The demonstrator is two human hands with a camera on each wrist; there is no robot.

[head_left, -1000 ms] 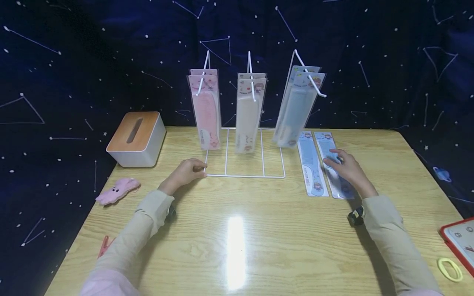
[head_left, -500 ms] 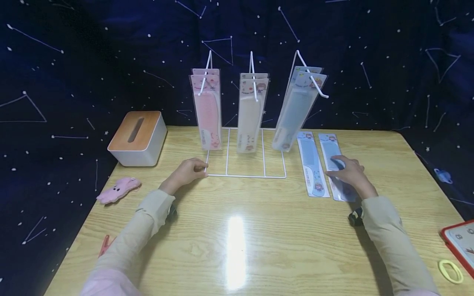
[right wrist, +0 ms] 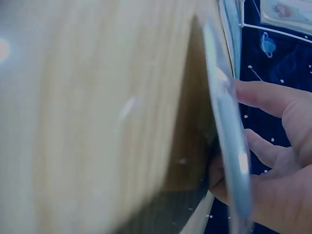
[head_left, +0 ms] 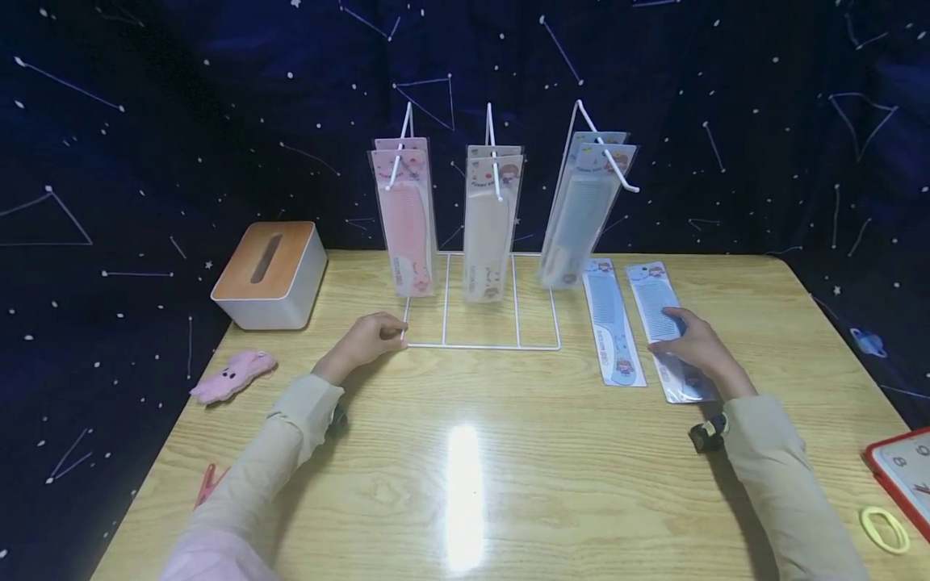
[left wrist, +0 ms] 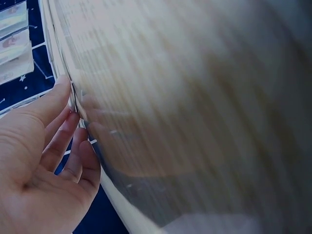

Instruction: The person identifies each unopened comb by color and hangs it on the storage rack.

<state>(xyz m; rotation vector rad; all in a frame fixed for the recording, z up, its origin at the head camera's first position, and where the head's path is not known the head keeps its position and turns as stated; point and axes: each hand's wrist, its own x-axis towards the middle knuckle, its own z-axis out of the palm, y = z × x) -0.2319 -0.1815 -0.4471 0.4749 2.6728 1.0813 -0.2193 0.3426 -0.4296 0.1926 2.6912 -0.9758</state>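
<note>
A white wire rack (head_left: 483, 345) stands on the wooden table (head_left: 465, 484) with pink (head_left: 405, 222), beige (head_left: 488, 226) and blue (head_left: 581, 210) packaged combs hanging from its hooks. My left hand (head_left: 370, 335) grips the rack's near left base corner; in the left wrist view its fingers (left wrist: 58, 131) curl against the wire (left wrist: 73, 100). Two more blue comb packs lie flat to the right of the rack. My right hand (head_left: 690, 343) pinches the right pack (head_left: 654, 298), and its edge (right wrist: 229, 141) is raised off the table in the right wrist view. The left pack (head_left: 612, 323) lies untouched.
A tissue box (head_left: 270, 273) with a wooden lid sits at the back left. A pink plush toy (head_left: 231, 375) and a red clip (head_left: 207, 482) lie near the left edge. A red-framed board (head_left: 904, 476) and a yellow ring (head_left: 882, 528) are at the near right corner.
My right hand has drawn the right blue comb pack toward me and to the right, angling it away from its neighbour. The left hand has stayed on the rack's corner.
</note>
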